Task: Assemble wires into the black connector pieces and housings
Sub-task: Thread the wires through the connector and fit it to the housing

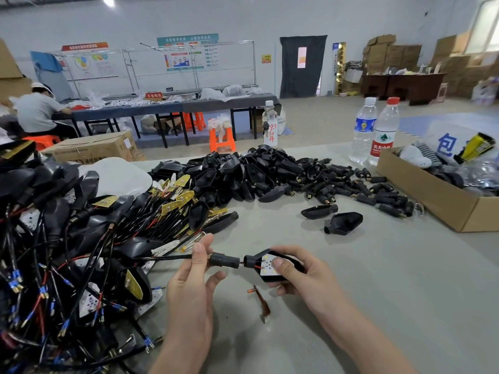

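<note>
Crowding the left: a big tangle of wired units (pixel 54 252), black cables with red and blue ends, spilling right up to the left forearm.
Edge of that tangle: loose yellow boards (pixel 178 201) with thin leads.
Back of table: a heap of empty black shells (pixel 243 174), and to its right a scatter of barrel plugs (pixel 378 190) with brass tips.
Strays: two shells (pixel 343 224) lying apart from the heap, well clear of the hands.
Right edge: an open cardboard box (pixel 445 209) stuffed with bags and bits, with two water bottles (pixel 363 130) standing by its far corner.
Between the wrists: a small amber strip (pixel 263 303) lying on the grey table (pixel 364 306).
Background: a person (pixel 37 112) sitting at another long table, orange stools (pixel 221 136) nearby.
Left hand (pixel 189 287): thumb and forefinger pinch the black cable (pixel 167 257) right behind the connector barrel (pixel 224 259).
Right hand (pixel 302 271): grips the housing (pixel 270 278), thumb pressed on the white board (pixel 267 265) inside, fingers curled underneath.
Where it is: held low over the near middle of the table, between both hands.
How it looks: the housing is a black teardrop shell, open face up, with the white board sitting in it, dotted with yellow LED spots and small holes. The barrel is ribbed and sits just short of the housing's round neck, with a bit of red wire (pixel 258 266) showing.
</note>
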Demonstrator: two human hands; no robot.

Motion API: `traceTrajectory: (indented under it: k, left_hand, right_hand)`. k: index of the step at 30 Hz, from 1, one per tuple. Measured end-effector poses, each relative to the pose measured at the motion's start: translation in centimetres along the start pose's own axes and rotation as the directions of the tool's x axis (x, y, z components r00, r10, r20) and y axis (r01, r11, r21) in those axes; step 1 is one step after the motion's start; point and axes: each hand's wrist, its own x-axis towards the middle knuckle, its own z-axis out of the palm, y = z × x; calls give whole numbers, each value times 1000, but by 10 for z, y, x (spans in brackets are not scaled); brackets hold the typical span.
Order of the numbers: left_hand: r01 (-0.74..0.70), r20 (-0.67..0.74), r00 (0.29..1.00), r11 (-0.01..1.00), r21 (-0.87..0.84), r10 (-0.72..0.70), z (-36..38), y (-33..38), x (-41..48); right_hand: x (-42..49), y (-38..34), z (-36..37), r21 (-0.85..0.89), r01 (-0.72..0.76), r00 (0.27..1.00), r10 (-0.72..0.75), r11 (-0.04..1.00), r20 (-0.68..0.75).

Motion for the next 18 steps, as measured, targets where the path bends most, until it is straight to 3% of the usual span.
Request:
traceTrajectory:
  k: [18]
  left_hand:
    - [6,2,1000,1000,-28,-6,-2,-2,1]
  right_hand:
    - [1,4,-2,-23,-2,1000,2,1000,-13]
